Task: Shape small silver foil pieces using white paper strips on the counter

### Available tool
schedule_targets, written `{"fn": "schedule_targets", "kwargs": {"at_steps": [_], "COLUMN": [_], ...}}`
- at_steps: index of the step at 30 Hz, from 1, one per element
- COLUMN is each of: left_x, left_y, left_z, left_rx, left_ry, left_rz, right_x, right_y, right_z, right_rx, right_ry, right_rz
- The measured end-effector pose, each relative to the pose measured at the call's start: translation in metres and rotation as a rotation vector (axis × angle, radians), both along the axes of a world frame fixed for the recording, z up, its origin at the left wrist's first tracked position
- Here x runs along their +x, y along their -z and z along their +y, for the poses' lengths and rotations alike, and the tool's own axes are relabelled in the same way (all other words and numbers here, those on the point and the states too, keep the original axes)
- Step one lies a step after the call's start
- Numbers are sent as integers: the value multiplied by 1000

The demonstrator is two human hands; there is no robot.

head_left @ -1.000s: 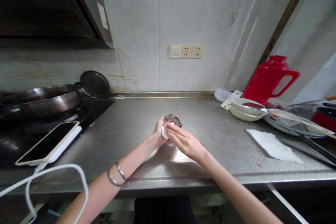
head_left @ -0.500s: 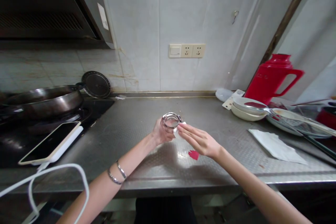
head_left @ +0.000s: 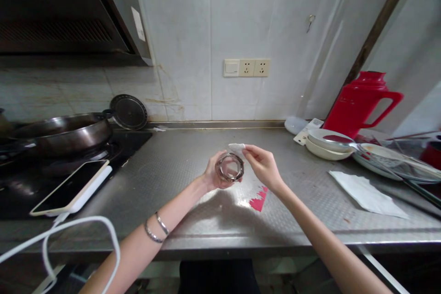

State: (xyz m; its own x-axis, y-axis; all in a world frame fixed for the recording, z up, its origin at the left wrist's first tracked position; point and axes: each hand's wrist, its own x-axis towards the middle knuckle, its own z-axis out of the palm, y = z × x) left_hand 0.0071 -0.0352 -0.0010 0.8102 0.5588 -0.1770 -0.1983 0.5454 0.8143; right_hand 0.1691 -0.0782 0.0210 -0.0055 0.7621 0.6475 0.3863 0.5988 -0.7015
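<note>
My left hand is wrapped round a small round glass dish, held above the metal counter with its round rim facing up toward the camera. Just to the right, my right hand pinches a small folded white tissue between thumb and fingers. The tissue is near the far edge of the glass dish; whether it touches the rim cannot be told. A torn red piece of paper lies on the counter below my right hand.
A phone with a white cable and a steel pan are at the left, by the stove. On the right are a white paper sheet, stacked bowls and a red thermos. The counter's front edge runs below.
My right hand has lifted the tissue from the near right side of the glass dish to its far side. The glass dish is tilted more toward the camera, and more red paper shows.
</note>
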Motion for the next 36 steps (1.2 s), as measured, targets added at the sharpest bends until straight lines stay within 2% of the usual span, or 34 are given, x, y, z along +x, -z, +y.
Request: {"fn": "schedule_targets", "kwargs": {"at_steps": [2, 4, 8, 12, 17, 20, 22, 26, 30, 33, 36], "left_x": [1, 2, 3, 5, 7, 7, 7, 4, 1, 0, 1], "left_y": [2, 3, 5, 8, 15, 19, 20, 19, 12, 9, 11], "left_z": [0, 0, -1, -1, 2, 4, 4, 6, 6, 6, 8], "left_rx": [-3, -1, -8, -48, -98, -138, -176, -178, -72, -76, -141], "left_ry": [10, 7, -79, -187, -372, -464, -498, -476, -380, -380, -421], "left_rz": [27, 42, -18, -116, -171, -150, -129, -138, -162, -144, -104], "right_x": [-1, -1, 1, 0, -15, -25, -29, -30, -23, -24, -33], "right_y": [-9, -14, -12, 1, 27, 40, 43, 33, 15, 9, 10], "right_z": [3, 4, 4, 1, -8, -16, -23, -30, -19, -1, 11], "right_rx": [-27, -40, -30, 35, 225, 297, 324, 287, 314, 358, 352], "right_ry": [-119, -179, -119, -10, 118, 197, 197, 138, 200, 226, 151], "right_rz": [-99, -196, -241, -249, -328, -438, -533, -539, -426, -516, -665]}}
